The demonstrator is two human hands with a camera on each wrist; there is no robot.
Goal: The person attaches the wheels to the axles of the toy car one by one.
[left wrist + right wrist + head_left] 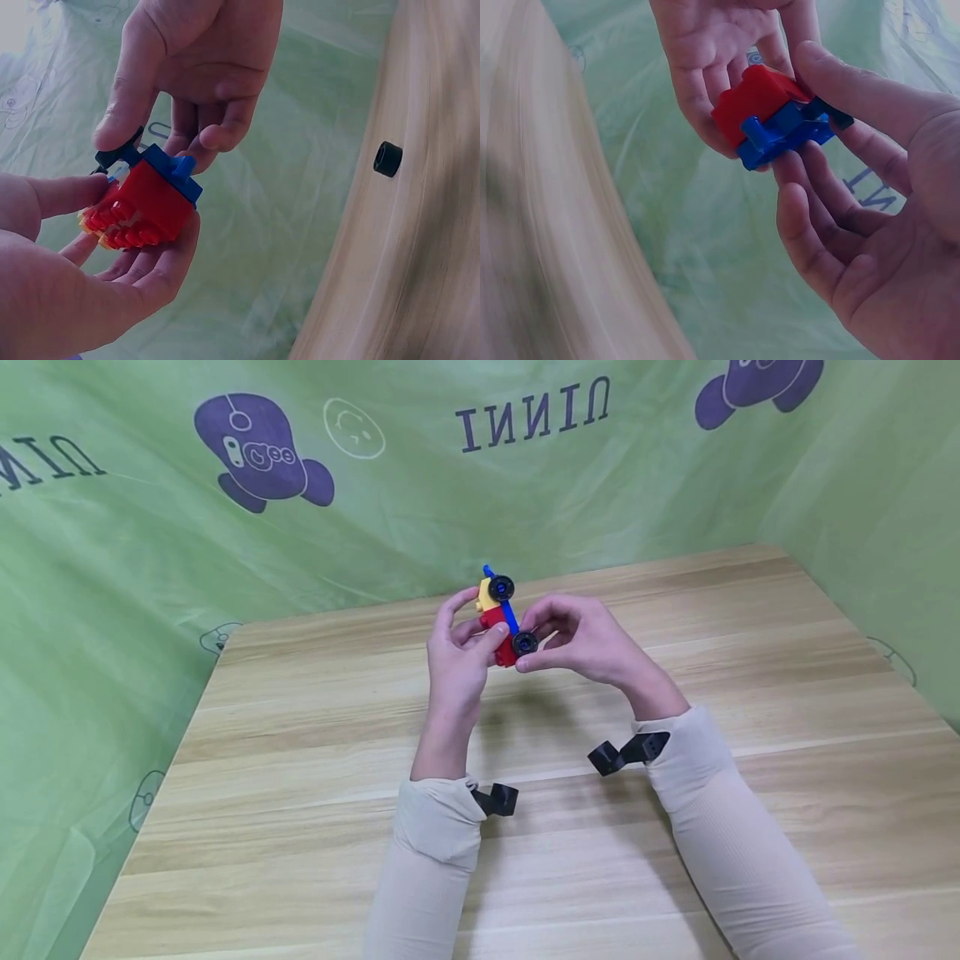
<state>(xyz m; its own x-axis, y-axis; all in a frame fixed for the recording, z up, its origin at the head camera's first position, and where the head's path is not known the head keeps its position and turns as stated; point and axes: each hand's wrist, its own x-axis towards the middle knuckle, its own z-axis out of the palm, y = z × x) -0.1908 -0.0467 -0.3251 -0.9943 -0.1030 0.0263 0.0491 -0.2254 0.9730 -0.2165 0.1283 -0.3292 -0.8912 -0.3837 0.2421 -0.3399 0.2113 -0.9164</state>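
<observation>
A small toy brick car [506,653] is held up above the table, tilted on end. It has red and yellow bricks on a blue base [784,142]. My left hand [457,664] grips it by the bricks, thumb on one side and fingers round the other. Two black wheels show on the car's near side in the head view. With thumb and fingers, my right hand [588,635] pinches the lower wheel [525,644] at the base. Facing the right wrist camera, a blue axle stub [756,135] sticks out bare.
A loose black wheel [388,159] lies on the wooden table [300,760], seen in the left wrist view. Behind and beside the table hangs a green printed cloth [405,527]. Small black cameras [498,800] are worn at both sleeve cuffs.
</observation>
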